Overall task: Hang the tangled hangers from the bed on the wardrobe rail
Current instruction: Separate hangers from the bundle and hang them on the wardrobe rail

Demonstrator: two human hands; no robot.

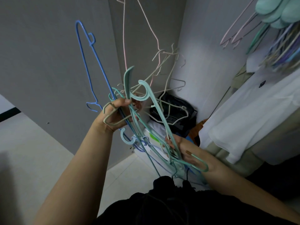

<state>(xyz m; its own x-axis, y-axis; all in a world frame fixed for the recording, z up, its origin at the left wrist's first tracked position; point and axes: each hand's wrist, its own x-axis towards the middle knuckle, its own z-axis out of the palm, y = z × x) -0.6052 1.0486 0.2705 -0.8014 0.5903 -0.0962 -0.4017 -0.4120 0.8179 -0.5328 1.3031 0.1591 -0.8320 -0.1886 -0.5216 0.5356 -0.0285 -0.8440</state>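
Note:
A tangle of hangers is held up in front of me, at the wardrobe. My left hand (117, 113) grips the upper part of the tangle, its fingers curled round several teal, blue and beige hanger wires. A blue wire hanger (90, 65) sticks up to the left, and pink and beige hangers (159, 62) rise above the middle. Teal plastic hangers (146, 96) run down to my right hand (183, 151), which grips their lower ends. More hangers (279, 21) hang at the top right; the rail itself is out of sight.
A grey wardrobe panel (48, 62) stands on the left. White cloth (243, 120) hangs at the right. A black bag (177, 109) and folded items lie on the wardrobe floor below the tangle. Pale floor tiles (29, 151) are at the lower left.

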